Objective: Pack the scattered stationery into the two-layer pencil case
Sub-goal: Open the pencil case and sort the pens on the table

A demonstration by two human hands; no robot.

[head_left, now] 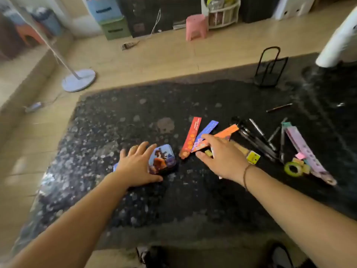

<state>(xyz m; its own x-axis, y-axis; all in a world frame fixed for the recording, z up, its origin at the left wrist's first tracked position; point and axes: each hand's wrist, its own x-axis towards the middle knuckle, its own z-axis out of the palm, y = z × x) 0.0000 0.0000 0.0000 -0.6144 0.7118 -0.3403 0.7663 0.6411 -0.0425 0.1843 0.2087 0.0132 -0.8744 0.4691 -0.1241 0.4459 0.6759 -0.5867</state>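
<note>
Your left hand (138, 167) rests with spread, straight fingers on the closed pencil case (162, 160), which lies on the dark speckled bench (135, 209) just left of the stationery, while your right hand (222, 157) reaches flat and relaxed over the orange strip (228, 130), gripping nothing. The case looks like a stiff tin, light and probably a little slippery, so hold it by the two long sides when you open the lid. The red strip (191, 137) and blue strip (207, 129) look thin and flat; slide a fingertip under one end, and pinch the black pens (257, 140) at the middle.
</note>
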